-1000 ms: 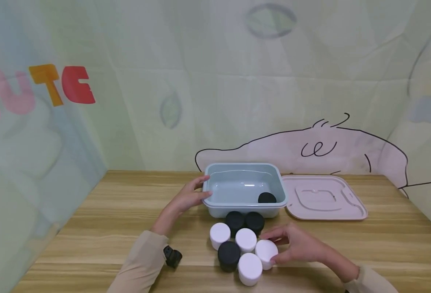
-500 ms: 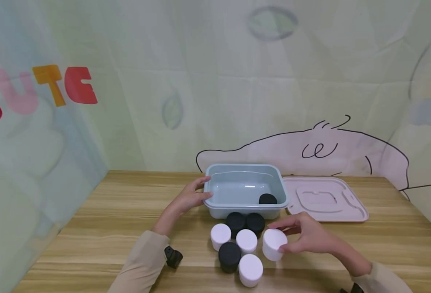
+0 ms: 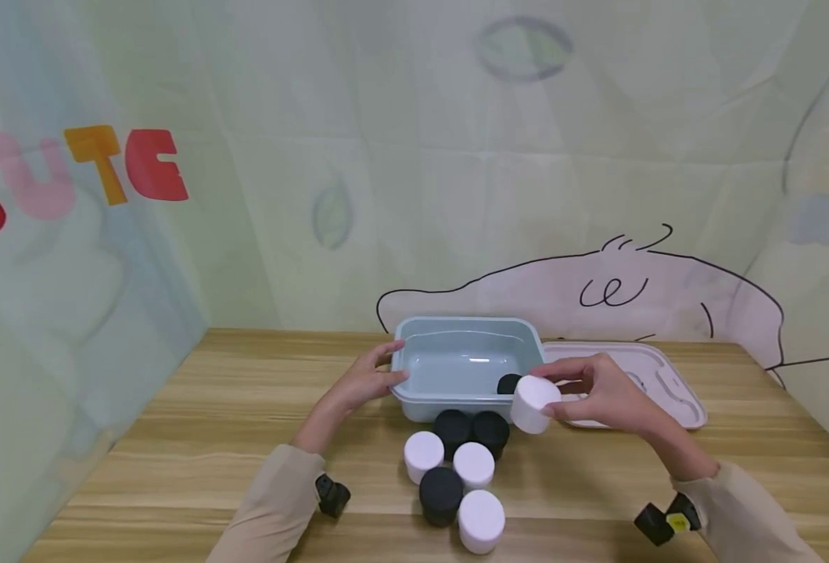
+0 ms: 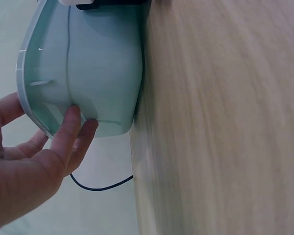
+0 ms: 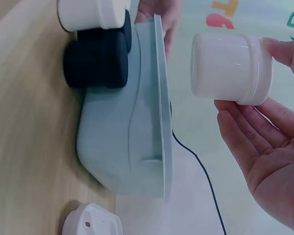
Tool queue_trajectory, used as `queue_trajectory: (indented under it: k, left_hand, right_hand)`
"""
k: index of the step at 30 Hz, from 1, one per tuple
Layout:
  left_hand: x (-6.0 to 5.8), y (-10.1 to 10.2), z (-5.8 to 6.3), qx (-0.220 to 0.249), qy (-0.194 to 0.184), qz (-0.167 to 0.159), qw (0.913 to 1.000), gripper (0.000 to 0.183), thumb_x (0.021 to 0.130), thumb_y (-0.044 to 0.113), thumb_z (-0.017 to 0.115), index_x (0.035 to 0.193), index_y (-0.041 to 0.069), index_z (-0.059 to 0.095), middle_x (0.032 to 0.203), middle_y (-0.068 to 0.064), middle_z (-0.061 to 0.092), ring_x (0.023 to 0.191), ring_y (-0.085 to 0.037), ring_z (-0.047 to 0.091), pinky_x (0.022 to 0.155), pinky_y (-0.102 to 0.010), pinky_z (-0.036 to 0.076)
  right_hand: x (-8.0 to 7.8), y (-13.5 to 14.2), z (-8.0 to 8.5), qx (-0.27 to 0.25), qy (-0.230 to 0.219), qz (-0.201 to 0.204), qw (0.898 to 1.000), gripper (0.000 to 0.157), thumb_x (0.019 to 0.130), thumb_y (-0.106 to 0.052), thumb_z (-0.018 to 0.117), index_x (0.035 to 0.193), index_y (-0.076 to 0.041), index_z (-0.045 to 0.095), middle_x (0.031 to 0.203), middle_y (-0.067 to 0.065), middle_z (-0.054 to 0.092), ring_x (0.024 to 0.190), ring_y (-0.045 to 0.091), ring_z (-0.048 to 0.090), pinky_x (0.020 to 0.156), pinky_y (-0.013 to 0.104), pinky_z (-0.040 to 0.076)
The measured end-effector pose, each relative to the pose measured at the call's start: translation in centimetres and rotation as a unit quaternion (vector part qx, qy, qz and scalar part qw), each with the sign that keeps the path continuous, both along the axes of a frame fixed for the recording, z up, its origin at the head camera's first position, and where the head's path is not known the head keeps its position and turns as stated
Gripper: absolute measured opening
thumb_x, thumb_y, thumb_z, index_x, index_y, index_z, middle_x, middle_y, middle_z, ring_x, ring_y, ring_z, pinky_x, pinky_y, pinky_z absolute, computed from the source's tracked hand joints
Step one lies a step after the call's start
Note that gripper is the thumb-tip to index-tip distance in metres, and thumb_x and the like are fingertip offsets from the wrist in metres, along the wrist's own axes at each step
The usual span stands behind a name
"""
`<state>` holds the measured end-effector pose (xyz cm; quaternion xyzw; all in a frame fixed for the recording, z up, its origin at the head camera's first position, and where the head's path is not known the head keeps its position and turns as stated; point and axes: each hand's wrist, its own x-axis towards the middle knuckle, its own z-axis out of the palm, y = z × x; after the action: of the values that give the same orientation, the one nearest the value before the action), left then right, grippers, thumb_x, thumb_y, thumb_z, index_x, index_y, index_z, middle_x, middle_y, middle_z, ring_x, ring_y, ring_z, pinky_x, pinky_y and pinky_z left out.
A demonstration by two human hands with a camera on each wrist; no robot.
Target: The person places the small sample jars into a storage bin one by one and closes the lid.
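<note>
A light blue plastic box [image 3: 432, 407] stands near the back of the table with one black-lidded jar [image 3: 509, 383] inside at its right front. My left hand [image 3: 361, 381] grips the box's left end, thumb and fingers on either side of the rim; the left wrist view shows several fingertips [image 4: 71, 110] against its outer wall. My right hand [image 3: 608, 395] pinches a white jar [image 3: 534, 404] by its lid. That jar is held off the table, just outside the box's right front corner. In the right wrist view the white jar [image 5: 223, 66] stands clear of the box wall.
In front of the box cluster black jars [image 3: 441, 494] and white jars [image 3: 481, 520], several in all. A pale pink lid [image 3: 668, 391] lies flat to the right of the box, partly behind my right hand. A printed cloth [image 3: 281, 234] hangs behind the table.
My right hand has lifted the white jar from the cluster and carried it up and back towards the box's right front corner. The left hand has stayed on the box.
</note>
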<state>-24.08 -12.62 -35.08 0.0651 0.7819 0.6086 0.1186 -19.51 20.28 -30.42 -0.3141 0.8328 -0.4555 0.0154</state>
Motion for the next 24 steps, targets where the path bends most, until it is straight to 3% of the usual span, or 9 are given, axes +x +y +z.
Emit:
queue_trajectory:
  k: [10, 19, 24]
  left_hand:
    - [0.0, -0.1, -0.2, -0.002, 0.003, 0.001, 1.0000, 0.056, 0.088, 0.007, 0.056, 0.139, 0.005, 0.033, 0.139, -0.028, 0.029, 0.116, -0.037, 0.046, 0.091, -0.042, 0.046]
    - [0.1, 0.0, -0.1, -0.002, 0.002, 0.002, 1.0000, 0.056, 0.088, 0.007, 0.056, 0.139, 0.005, 0.033, 0.139, -0.028, 0.030, 0.116, -0.037, 0.046, 0.092, -0.042, 0.046]
    - [0.1, 0.0, -0.1, -0.001, 0.003, 0.002, 1.0000, 0.056, 0.088, 0.007, 0.056, 0.139, 0.004, 0.033, 0.139, -0.028, 0.030, 0.116, -0.037, 0.046, 0.091, -0.042, 0.046]
  right_hand:
    - [-2.7, -1.5, 0.1, 0.002, -0.050, -0.059, 0.997, 0.046, 0.074, -0.015, 0.074, 0.113, 0.005, 0.060, 0.109, 0.020, 0.061, 0.091, 0.026, 0.062, 0.073, 0.030, 0.055]
    - [-5.5, -3.2, -1.0, 0.009, -0.038, -0.092, 0.995, 0.049, 0.073, -0.023, 0.076, 0.114, 0.001, 0.061, 0.108, 0.017, 0.063, 0.094, 0.027, 0.062, 0.075, 0.033, 0.054]
    - [-6.7, -4.2, -1.7, 0.011, -0.028, -0.090, 0.995, 0.049, 0.072, -0.022, 0.077, 0.112, 0.001, 0.063, 0.103, 0.016, 0.065, 0.090, 0.024, 0.063, 0.072, 0.031, 0.054]
